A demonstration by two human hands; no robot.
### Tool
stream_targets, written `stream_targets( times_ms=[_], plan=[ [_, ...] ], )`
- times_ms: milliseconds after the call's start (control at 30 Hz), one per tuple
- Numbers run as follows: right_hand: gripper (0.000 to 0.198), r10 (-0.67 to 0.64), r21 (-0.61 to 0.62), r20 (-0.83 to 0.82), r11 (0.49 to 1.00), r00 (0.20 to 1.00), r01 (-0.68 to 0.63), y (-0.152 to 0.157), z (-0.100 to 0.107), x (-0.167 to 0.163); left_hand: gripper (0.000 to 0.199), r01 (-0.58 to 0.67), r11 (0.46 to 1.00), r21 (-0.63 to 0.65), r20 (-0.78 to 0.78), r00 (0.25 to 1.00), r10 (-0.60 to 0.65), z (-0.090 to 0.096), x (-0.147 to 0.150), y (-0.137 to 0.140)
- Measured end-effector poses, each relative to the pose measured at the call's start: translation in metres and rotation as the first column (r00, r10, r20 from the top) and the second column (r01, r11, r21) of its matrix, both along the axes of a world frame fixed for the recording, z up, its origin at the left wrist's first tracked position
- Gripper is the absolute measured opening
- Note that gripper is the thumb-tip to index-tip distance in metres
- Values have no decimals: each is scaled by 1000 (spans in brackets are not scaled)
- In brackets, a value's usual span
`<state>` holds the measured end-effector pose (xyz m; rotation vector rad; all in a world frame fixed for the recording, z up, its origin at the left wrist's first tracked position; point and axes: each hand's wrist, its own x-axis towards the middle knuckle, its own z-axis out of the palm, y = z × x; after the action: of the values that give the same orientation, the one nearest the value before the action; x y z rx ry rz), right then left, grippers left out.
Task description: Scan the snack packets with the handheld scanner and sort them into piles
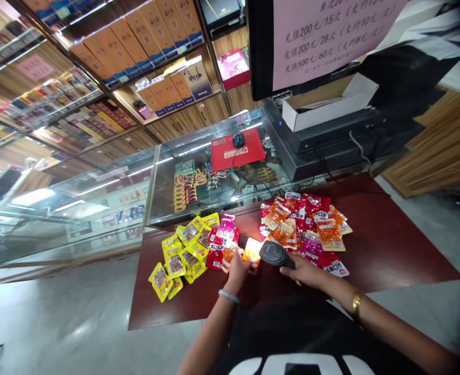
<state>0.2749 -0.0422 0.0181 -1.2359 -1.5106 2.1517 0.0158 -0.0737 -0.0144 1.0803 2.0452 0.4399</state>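
My right hand (300, 270) is closed around the handle of a dark barcode scanner (273, 253). The scanner's head points left at an orange snack packet (252, 251), which is brightly lit. My left hand (239, 268) grips that packet by its left edge. Just beyond the left hand lie several red, pink and orange packets (216, 249), and left of them a spread of yellow snack packets (175, 265). A larger heap of red, orange and purple packets (311, 221) lies to the right, beyond the scanner and my right hand.
Everything rests on a dark red tabletop (394, 250). Behind it stands a glass display counter (163, 192) with a red mouse pad (222, 153) and a black mouse (238, 139). A monitor (256, 62) and an open white box (311, 117) are at the back right.
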Motion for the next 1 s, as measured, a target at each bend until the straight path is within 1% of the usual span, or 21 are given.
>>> stream_targets(
  times_ms=[67, 133, 167, 200, 233, 300, 367, 433, 500, 567, 633, 700, 767, 800, 867, 933, 1000],
  plan=[
    [63, 23, 8, -6, 1000, 1000, -23, 0, 2, 0, 40, -64, 998, 15, -185, 981, 66, 12, -14, -3],
    [63, 19, 20, 4, 1000, 1000, -19, -2, 2, 2, 43, -118, 989, 86, -399, 906, 142, 21, -23, -2],
    [64, 9, 23, 14, 1000, 1000, -9, -4, 1, 4, 45, -107, 986, 128, -469, 869, 155, 24, -23, 2],
    [66, -4, 22, 28, 1000, 1000, 4, -5, -1, 6, 44, -65, 986, 155, -498, 857, 135, 25, -20, 7],
    [68, -17, 18, 45, 1000, 999, 16, -7, -2, 8, 42, -4, 986, 168, -487, 869, 86, 24, -13, 14],
    [72, -43, 10, 80, 999, 996, 43, -10, -5, 13, 37, 136, 975, 175, -400, 915, -56, 19, 7, 35],
    [74, -74, 5, 117, 997, 990, 74, -10, -6, 18, 36, 227, 958, 176, -328, 931, -160, 12, 32, 60],
    [73, -114, 23, 148, 993, 982, 112, -8, -4, 22, 41, 273, 951, 147, -318, 923, -217, 6, 55, 88],
    [70, -157, 56, 170, 987, 973, 149, -4, 0, 26, 47, 322, 942, 92, -347, 897, -273, 3, 73, 114],
    [66, -206, 92, 185, 977, 961, 192, 1, 5, 29, 53, 366, 930, 32, -381, 865, -327, 3, 84, 134],
    [63, -253, 111, 202, 966, 946, 234, 4, 8, 31, 54, 385, 922, -28, -409, 838, -362, 3, 89, 147],
    [62, -285, 117, 220, 957, 933, 265, 6, 9, 34, 50, 388, 919, -62, -425, 823, -376, 2, 90, 154],
    [63, -296, 112, 228, 954, 927, 277, 5, 7, 36, 41, 390, 918, -75, -380, 840, -388, 0, 86, 155],
    [64, -300, 112, 230, 953, 926, 281, 5, 6, 37, 35, 387, 920, -64, -324, 864, -386, -1, 84, 154],
    [67, -290, 108, 234, 956, 928, 272, 4, 5, 38, 26, 348, 937, -22, -163, 924, -347, -4, 76, 149],
    [71, -262, 106, 236, 964, 936, 243, 4, 7, 37, 27, 262, 964, 40, 3, 965, -262, -6, 68, 140],
    [72, -243, 128, 222, 967, 944, 219, 5, 9, 33, 27, 172, 982, 80, 128, 975, -182, -7, 60, 131]
  ],
)
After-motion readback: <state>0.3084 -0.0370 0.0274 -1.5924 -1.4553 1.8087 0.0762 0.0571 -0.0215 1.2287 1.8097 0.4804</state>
